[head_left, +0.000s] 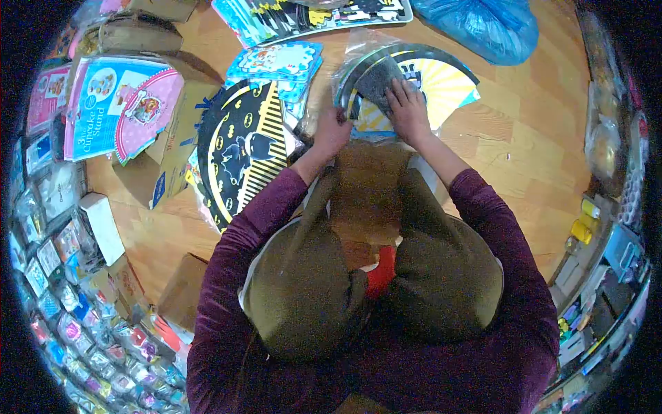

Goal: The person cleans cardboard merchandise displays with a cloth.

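Observation:
My right hand (pixel 410 114) lies with its fingers stretched out over a dark grey piece (pixel 379 79) on a fan-shaped printed card (pixel 445 83). That card is yellow and white with a black curved border. Clear plastic film (pixel 369 43) shows at the far left of the card. My left hand (pixel 334 129) is closed at the card's near left corner, its fingertips pressed together; what they pinch is too small to make out. Left of it lies another fan-shaped card (pixel 245 152), black with yellow bat emblems and stripes. Beyond sits a stack of blue printed cards (pixel 279 65).
A blue plastic bag (pixel 483 27) and a tray of printed pieces (pixel 310 17) lie at the far side. An open cardboard box (pixel 169 148) and cupcake stand packs (pixel 114 107) are on the left. Packaged goods (pixel 79 338) line the left edge, shelves the right.

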A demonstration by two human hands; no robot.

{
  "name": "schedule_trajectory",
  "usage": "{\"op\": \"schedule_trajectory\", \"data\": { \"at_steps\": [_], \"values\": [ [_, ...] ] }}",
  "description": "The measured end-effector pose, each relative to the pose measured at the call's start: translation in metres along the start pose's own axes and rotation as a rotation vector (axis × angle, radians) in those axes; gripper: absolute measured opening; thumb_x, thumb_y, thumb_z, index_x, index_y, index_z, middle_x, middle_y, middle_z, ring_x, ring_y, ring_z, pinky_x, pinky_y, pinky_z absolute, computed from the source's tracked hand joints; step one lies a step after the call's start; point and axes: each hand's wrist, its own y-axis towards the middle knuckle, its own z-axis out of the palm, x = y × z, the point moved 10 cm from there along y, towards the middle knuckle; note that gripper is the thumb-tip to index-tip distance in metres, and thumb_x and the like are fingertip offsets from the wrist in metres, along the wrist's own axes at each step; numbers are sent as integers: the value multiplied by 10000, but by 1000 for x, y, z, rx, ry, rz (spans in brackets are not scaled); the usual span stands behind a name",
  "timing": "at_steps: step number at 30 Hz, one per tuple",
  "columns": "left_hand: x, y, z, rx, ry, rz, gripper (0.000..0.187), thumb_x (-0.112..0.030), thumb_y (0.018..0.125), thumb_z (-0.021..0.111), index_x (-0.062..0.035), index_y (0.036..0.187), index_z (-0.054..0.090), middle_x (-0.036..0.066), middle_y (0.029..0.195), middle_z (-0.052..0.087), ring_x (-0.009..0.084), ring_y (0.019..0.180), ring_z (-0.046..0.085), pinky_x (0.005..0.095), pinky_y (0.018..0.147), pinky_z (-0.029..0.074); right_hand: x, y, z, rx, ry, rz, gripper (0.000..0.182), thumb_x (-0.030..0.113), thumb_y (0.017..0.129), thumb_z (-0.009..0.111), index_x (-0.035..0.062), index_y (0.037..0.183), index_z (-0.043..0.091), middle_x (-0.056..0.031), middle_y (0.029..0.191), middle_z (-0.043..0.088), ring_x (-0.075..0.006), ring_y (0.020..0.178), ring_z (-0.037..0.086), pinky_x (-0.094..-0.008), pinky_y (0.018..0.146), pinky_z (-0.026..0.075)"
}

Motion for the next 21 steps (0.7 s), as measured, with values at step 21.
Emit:
{"op": "schedule_trajectory", "data": {
  "at_steps": [21],
  "values": [
    [54,26,59,-4,-187,-109,318,-130,586,617,53,843,570,217,807,588,329,775,585,381,697,463,54,5,14,-36,188,-67,557,26,652,503,44,1195,384,-163,1234,369,-336,1114,359,-406,927,301]
  ]
}}
